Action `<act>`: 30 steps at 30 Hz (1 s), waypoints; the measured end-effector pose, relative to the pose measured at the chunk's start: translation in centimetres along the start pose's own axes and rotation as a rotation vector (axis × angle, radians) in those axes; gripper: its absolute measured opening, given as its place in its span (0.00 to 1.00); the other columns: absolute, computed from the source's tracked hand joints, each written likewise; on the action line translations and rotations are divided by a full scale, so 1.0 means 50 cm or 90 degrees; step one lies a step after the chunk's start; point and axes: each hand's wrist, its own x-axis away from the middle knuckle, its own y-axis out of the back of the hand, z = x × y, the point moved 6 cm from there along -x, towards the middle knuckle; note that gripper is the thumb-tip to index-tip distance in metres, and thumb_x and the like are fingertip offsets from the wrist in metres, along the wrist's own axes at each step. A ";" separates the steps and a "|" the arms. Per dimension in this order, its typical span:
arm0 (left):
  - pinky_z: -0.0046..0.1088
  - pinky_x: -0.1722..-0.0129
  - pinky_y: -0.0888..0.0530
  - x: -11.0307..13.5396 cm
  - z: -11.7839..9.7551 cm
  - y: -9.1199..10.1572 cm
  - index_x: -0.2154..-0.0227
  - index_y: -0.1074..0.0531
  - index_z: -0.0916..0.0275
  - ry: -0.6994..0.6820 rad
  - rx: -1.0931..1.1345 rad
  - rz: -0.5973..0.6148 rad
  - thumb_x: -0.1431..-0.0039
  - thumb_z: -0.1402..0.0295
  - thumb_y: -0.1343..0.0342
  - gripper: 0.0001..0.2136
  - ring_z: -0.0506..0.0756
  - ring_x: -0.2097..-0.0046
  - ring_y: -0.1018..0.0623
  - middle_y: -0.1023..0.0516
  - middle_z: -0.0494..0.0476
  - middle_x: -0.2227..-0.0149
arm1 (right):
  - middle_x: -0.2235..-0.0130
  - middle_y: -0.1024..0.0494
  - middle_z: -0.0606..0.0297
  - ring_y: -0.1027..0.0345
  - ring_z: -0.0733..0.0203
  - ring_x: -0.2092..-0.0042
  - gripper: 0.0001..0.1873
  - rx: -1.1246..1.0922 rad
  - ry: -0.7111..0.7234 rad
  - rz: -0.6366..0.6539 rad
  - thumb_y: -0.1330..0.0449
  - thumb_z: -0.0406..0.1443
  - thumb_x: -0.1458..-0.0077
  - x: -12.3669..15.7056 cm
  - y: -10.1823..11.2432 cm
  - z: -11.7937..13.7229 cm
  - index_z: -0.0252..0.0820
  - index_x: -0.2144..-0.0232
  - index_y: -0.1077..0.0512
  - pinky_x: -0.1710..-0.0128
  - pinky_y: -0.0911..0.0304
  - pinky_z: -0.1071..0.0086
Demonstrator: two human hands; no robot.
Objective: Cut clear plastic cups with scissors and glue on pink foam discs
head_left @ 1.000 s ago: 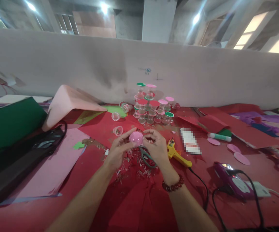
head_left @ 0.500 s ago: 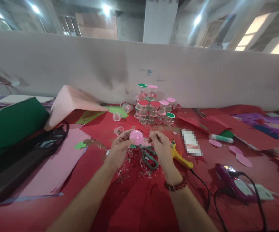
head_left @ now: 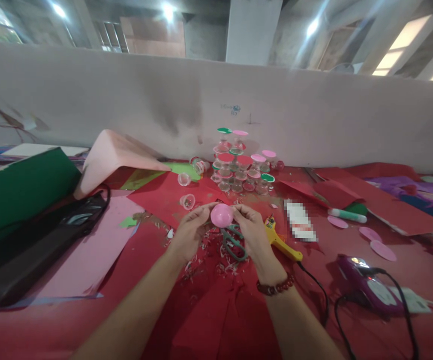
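Both hands pinch a small round pink disc above the red paper-covered table. My left hand grips its left edge with thumb and fingertips. My right hand, with a bead bracelet on the wrist, grips its right edge. Green-handled scissors lie on paper shavings just below the disc. A stack of small clear cups with pink, red and green lids stands behind, near the wall.
A yellow glue gun with a black cable lies right of my right hand. A purple device sits at the right. Pink discs, a glue stick, loose clear cups, pink and green sheets and a black bag lie around.
The pink disc and both hands have shifted slightly right in view. My right fingers, apart from the disc half a second ago, are back on its edge.
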 end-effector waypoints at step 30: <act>0.26 0.75 0.37 -0.002 0.014 0.032 0.83 0.28 0.63 0.008 -0.212 -0.096 0.51 0.62 0.41 0.12 0.49 0.79 0.32 0.30 0.52 0.83 | 0.81 0.36 0.72 0.45 0.68 0.77 0.15 0.020 -0.071 -0.056 0.39 0.45 0.59 -0.002 0.007 -0.042 0.39 0.81 0.31 0.75 0.46 0.74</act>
